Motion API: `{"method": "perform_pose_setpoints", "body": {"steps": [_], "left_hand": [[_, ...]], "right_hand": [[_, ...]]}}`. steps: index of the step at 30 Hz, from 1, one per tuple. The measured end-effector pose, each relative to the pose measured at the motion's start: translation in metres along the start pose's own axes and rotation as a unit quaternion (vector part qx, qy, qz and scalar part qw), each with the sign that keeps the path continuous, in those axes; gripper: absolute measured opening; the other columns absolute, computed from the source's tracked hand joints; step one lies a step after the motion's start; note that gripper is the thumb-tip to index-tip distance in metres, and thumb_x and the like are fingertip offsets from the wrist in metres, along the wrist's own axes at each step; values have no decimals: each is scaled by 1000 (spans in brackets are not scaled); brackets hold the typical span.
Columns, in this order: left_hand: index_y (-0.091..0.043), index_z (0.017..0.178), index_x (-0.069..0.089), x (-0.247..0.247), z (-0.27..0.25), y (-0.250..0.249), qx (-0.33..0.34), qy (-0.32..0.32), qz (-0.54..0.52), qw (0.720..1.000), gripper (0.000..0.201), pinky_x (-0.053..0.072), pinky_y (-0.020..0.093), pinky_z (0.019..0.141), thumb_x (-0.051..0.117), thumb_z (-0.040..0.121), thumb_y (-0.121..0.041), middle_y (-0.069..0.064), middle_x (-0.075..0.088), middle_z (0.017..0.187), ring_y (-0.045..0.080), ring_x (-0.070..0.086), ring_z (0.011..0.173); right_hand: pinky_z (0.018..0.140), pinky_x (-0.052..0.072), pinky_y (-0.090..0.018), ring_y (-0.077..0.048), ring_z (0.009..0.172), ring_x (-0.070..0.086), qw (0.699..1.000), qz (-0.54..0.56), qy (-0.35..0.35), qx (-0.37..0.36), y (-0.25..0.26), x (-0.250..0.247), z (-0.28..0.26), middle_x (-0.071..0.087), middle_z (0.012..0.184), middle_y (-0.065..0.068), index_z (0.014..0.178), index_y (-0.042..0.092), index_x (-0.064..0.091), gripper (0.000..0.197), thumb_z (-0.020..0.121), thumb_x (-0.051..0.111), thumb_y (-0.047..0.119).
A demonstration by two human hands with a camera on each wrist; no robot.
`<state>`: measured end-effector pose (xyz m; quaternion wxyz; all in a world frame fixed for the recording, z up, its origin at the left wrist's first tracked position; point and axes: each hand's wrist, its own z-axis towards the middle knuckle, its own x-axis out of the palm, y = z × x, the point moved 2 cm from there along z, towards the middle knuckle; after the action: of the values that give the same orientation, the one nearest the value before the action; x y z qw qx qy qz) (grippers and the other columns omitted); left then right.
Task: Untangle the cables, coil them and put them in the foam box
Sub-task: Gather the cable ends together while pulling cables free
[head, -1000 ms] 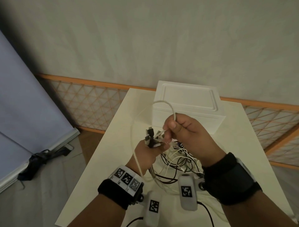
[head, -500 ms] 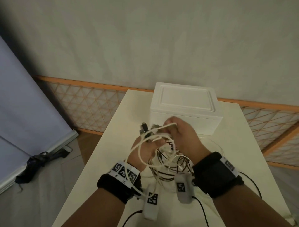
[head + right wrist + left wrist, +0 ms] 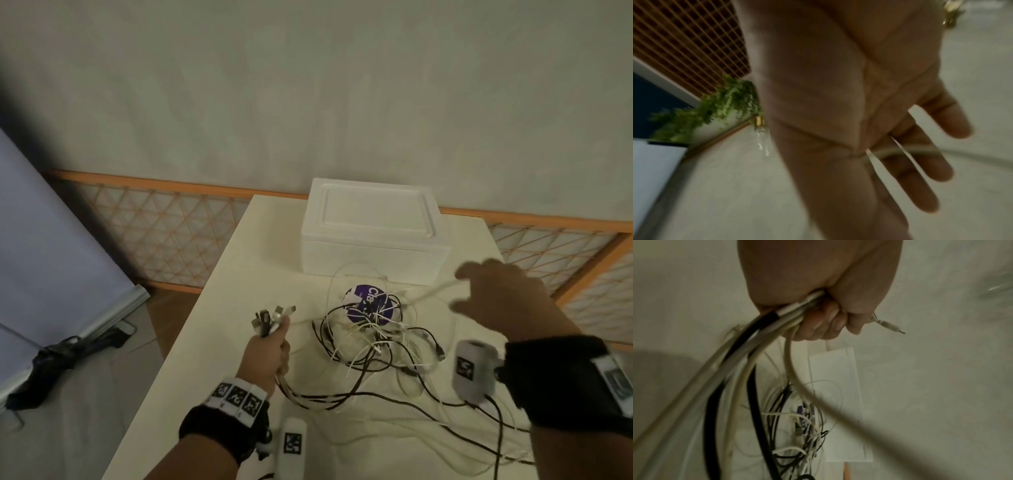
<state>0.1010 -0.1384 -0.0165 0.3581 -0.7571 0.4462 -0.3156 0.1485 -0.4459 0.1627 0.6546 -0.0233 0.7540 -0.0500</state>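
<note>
My left hand point(image 3: 274, 330) grips a bundle of black and white cable ends, with several connectors point(image 3: 272, 315) sticking up out of the fist. The left wrist view shows the fingers point(image 3: 824, 322) curled tight round these cables point(image 3: 764, 331). From there the cables trail into a tangle point(image 3: 375, 337) on the table. My right hand point(image 3: 486, 291) hovers right of the tangle, fingers spread and straight, blurred by motion. One thin white cable point(image 3: 906, 150) runs across those fingers point(image 3: 931, 164). The white foam box point(image 3: 373, 236) stands behind the tangle with its lid on.
A round purple label or disc point(image 3: 368, 298) lies under the tangle. The cream table point(image 3: 219, 308) has its left edge close to my left hand. An orange lattice fence point(image 3: 164, 226) runs behind. A grey screen point(image 3: 51, 240) and a black object point(image 3: 61, 356) are on the floor, left.
The hands were together above the tangle. Now the left hand has moved left with the connector ends, and the right hand has swung right and opened, the white cable drawn across it.
</note>
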Motion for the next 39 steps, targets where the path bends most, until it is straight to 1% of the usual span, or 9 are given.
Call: {"method": "perform_pose_setpoints", "body": {"steps": [2, 4, 6, 10, 14, 24, 29, 34, 39], "left_hand": [[-16, 68, 52, -1, -16, -12, 28, 18, -34, 999, 30, 22, 22, 40, 57, 95, -28, 1, 29, 45, 12, 24, 36], [-16, 65, 51, 4, -32, -24, 53, 38, -54, 996, 33, 21, 22, 40, 56, 95, -27, 0, 28, 43, 12, 23, 36], [-18, 55, 44, 21, -54, -35, 73, 87, -85, 990, 41, 18, 23, 43, 56, 90, -34, 0, 25, 42, 11, 21, 37], [-19, 42, 37, 52, -91, -54, 111, 172, -118, 972, 51, 24, 22, 41, 51, 87, -40, 1, 27, 41, 13, 24, 38], [-20, 46, 34, 22, -90, -73, 110, 188, -204, 954, 50, 23, 19, 37, 47, 88, -44, -4, 25, 41, 9, 23, 35], [-22, 42, 29, -99, -53, -32, 38, 31, -318, 947, 55, 16, 19, 30, 48, 87, -49, -6, 5, 57, 9, 3, 46], [-21, 39, 31, -115, -48, -26, -24, 15, -286, 958, 52, 16, 17, 29, 65, 66, -48, -7, 5, 58, 9, 3, 47], [-21, 39, 31, -119, -46, -22, -56, -2, -243, 968, 59, 15, 15, 33, 50, 90, -45, -7, 12, 43, 9, 6, 38], [-21, 44, 29, -109, -39, -13, -87, 9, -212, 973, 59, 16, 14, 33, 48, 94, -43, -6, 19, 39, 8, 18, 27]], "right_hand": [[106, 34, -47, -26, 128, 38, 996, -29, 76, -20, -7, 10, -11, 42, 139, -1, 135, 27, 40, 62, 78, 64, 36], [111, 26, -32, -21, 137, 30, 981, 136, 81, -109, 10, 5, -25, 30, 150, 2, 141, 27, 34, 69, 80, 66, 25], [102, 33, -22, -15, 130, 41, 923, 327, 70, -188, 47, 0, -42, 38, 143, 8, 137, 30, 38, 66, 79, 70, 23], [96, 46, -26, -5, 109, 56, 862, 363, 187, -300, 142, 41, -70, 57, 121, 11, 130, 23, 41, 71, 71, 79, 31], [79, 53, -36, -24, 90, 65, 924, 180, 144, -306, 145, 91, -67, 69, 94, -6, 101, 17, 57, 20, 82, 55, 20], [73, 37, -27, -17, 95, 61, 972, 46, 56, -225, 53, 143, -57, 66, 95, 6, 100, 27, 58, 20, 89, 46, 39], [109, 22, -35, -10, 123, 46, 962, 82, 212, -149, 36, 178, -45, 53, 120, 16, 113, 38, 52, 68, 58, 66, 75], [116, 22, -37, -20, 143, 23, 953, 72, 275, -106, 26, 160, -17, 16, 158, 3, 144, 29, 33, 107, 53, 79, 64], [94, 44, -30, -12, 106, 56, 944, 88, 247, -199, 69, 107, 3, 63, 113, 6, 109, 22, 65, 41, 80, 67, 51]]}}
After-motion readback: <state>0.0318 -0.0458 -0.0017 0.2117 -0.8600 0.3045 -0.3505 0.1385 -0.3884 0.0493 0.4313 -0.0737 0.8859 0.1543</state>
